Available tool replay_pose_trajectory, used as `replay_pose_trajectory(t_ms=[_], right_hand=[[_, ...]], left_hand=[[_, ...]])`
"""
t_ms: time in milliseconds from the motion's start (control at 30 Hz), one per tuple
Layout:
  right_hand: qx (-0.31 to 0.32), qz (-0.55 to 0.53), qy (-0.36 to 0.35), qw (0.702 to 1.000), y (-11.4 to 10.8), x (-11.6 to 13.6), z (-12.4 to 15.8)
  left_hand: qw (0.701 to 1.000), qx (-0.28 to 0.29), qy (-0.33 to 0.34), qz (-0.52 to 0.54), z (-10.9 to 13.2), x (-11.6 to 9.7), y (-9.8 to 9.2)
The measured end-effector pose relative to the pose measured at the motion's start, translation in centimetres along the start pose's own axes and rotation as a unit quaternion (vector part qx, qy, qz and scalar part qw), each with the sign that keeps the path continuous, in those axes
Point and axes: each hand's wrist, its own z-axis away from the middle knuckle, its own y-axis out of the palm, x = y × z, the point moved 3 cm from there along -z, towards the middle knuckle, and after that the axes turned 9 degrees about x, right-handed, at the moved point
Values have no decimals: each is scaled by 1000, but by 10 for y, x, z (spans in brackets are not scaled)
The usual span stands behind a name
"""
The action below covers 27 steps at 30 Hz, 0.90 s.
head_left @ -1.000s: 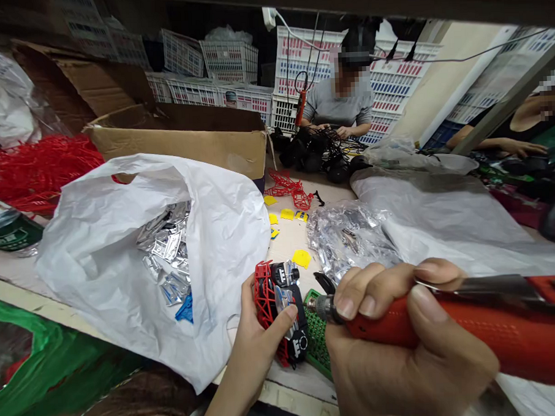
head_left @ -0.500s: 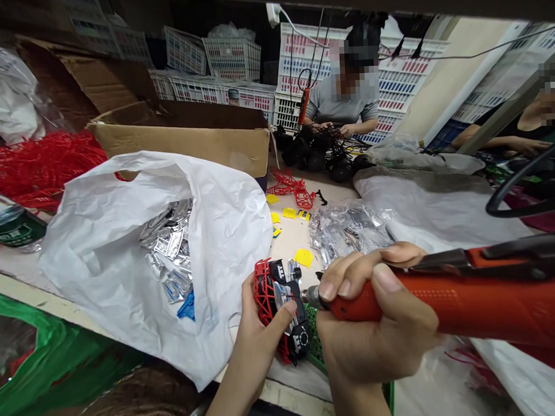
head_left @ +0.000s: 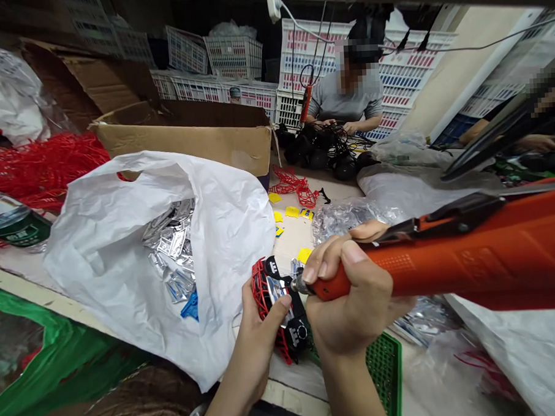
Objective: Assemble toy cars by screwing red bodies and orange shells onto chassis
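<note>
A white plastic bag (head_left: 124, 270) slumps open on the workbench (head_left: 293, 241), silver foil packets (head_left: 171, 249) inside it and a cardboard box (head_left: 178, 142) behind. An orange electric screwdriver (head_left: 481, 248) crosses the right side, gripped tightly in the right hand (head_left: 348, 297), its bit at the toy. The left hand (head_left: 256, 344) curls closely around a black plastic toy (head_left: 281, 300) caged in red lattice, just beside the bag – thumb across its face.

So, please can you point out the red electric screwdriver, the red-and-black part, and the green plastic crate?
red electric screwdriver (head_left: 463, 255): head view, on the red body.
red-and-black part (head_left: 261, 291): head view, on the red lattice.
green plastic crate (head_left: 386, 375): head view, on the mesh side.
</note>
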Motion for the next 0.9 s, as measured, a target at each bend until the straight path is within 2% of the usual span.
replay_pose_trajectory(t_ms=[333, 533, 767, 900], right_hand=[[30, -15, 2, 999, 8, -11, -2], [55, 1, 8, 998, 8, -14, -2], [30, -51, 13, 998, 5, -12, -6], [25, -80, 21, 996, 7, -10, -7]], left_hand=[[999, -8, -19, 32, -1, -2, -1], [1000, -9, -21, 14, -1, -3, -1], [998, -7, -21, 55, -3, -1, -2], [995, 15, -36, 86, -5, -1, -3]])
